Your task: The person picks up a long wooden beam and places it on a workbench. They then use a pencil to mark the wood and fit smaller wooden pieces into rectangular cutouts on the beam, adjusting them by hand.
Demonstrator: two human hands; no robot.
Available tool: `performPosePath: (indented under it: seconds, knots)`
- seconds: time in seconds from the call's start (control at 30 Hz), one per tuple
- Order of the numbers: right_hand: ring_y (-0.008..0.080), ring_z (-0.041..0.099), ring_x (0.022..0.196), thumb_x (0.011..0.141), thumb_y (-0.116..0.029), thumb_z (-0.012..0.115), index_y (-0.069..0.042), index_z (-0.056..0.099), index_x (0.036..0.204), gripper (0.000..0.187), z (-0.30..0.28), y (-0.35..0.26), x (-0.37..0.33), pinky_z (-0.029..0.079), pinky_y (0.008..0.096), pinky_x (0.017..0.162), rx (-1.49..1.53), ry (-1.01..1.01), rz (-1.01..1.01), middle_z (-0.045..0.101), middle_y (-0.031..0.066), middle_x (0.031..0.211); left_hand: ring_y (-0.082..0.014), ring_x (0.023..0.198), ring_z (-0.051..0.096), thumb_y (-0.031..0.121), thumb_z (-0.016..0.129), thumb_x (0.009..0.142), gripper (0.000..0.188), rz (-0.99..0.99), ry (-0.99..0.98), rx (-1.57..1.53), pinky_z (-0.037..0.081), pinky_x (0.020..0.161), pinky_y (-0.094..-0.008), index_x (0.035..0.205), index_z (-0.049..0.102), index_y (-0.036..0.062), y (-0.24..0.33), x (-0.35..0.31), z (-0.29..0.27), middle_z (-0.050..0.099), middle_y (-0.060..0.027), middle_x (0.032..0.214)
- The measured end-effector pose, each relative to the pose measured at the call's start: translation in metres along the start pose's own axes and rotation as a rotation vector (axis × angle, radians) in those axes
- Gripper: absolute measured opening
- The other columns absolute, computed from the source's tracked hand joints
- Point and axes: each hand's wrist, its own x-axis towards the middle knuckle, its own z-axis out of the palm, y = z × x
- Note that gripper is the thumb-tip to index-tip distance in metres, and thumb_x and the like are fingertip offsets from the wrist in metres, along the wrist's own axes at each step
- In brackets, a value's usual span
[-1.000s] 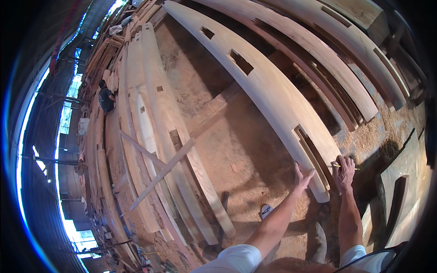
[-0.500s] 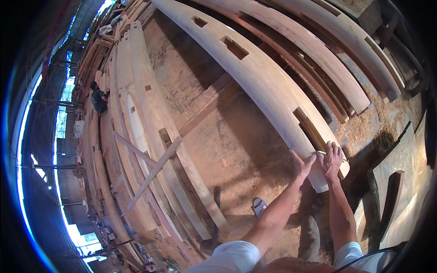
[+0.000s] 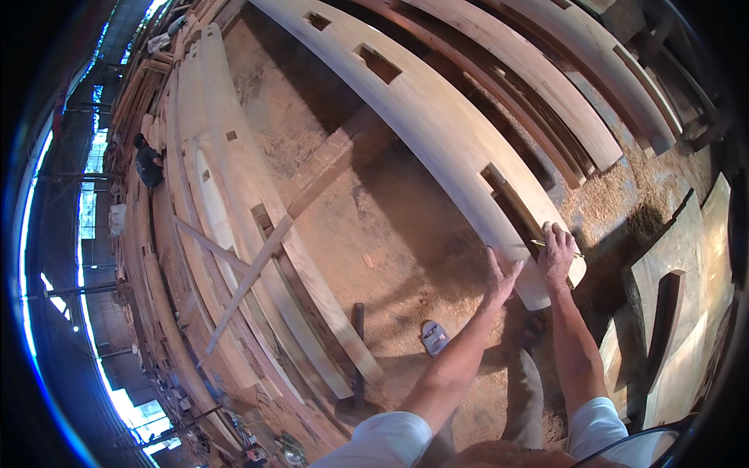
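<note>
A long, pale timber beam (image 3: pixel 437 129) curves across the view, with its slotted end close to me. Against the left side of that end rests my left hand (image 3: pixel 503 278), open, thumb and fingers apart. My right hand (image 3: pixel 556 256) is over the right prong beside the long slot (image 3: pixel 511 201), fingers curled. A thin yellowish pencil (image 3: pixel 538 242) sticks out on both sides of the right hand, held under its fingers. The fingertips on the wood are partly hidden.
More curved beams (image 3: pixel 538 86) lie to the right, with wood shavings (image 3: pixel 605 191) beneath. Long planks (image 3: pixel 234 171) are stacked at left, a loose stick (image 3: pixel 250 277) across them. Broad boards (image 3: pixel 679 257) lean at right. A person (image 3: pixel 147 162) is far left. My sandalled foot (image 3: pixel 434 338) is on the dusty floor.
My left hand has drawn away from my right, leaving a gap between them where they nearly met. The right hand keeps the pencil. The whole view has shifted slightly.
</note>
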Motion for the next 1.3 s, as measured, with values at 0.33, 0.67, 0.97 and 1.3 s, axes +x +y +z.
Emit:
performPosePath:
  seconds: [0.33, 0.67, 0.97, 1.3]
  knots:
    - [0.0370, 0.062, 0.106, 0.086, -0.002, 0.062, -0.011, 0.067, 0.132, 0.047, -0.004, -0.005, -0.006, 0.051, 0.0472, 0.091, 0.077, -0.021, -0.002, 0.067, 0.0125, 0.125, -0.0402, 0.151, 0.041, 0.047, 0.079, 0.094, 0.107, -0.079, -0.165, 0.028, 0.037, 0.123, -0.0449, 0.170, 0.014, 0.0076, -0.024, -0.041, -0.024, 0.036, -0.0303, 0.166]
    - [0.0334, 0.061, 0.114, 0.092, -0.016, 0.072, -0.015, 0.063, 0.137, 0.045, -0.038, 0.007, 0.009, 0.052, 0.0458, 0.097, 0.072, -0.145, 0.098, 0.066, 0.0082, 0.132, -0.0424, 0.141, 0.054, 0.048, 0.073, 0.098, 0.085, -0.047, -0.177, 0.414, 0.045, 0.115, -0.0437, 0.159, 0.039, -0.0007, -0.173, -0.175, -0.133, 0.049, -0.0315, 0.156]
    - [0.0400, 0.059, 0.112, 0.079, -0.008, 0.067, -0.010, 0.053, 0.150, 0.073, -0.203, 0.008, -0.214, 0.050, 0.0482, 0.095, 0.117, -0.594, 0.255, 0.062, 0.0196, 0.125, -0.0399, 0.129, 0.064, 0.060, 0.074, 0.092, 0.086, -0.279, 0.100, 0.569, 0.051, 0.109, -0.0450, 0.147, 0.055, -0.0043, -0.126, -0.372, -0.229, 0.066, -0.0300, 0.135]
    - [0.0397, 0.072, 0.091, 0.097, -0.030, 0.058, -0.007, 0.073, 0.104, 0.029, -0.333, 0.123, -0.327, 0.060, 0.0497, 0.075, 0.019, -0.809, 0.077, 0.072, 0.0210, 0.100, -0.0215, 0.089, 0.071, 0.048, 0.076, 0.097, 0.071, -0.221, 0.266, 0.076, 0.059, 0.075, -0.0336, 0.140, 0.060, -0.0068, -0.034, -0.472, -0.177, 0.074, -0.0190, 0.114]
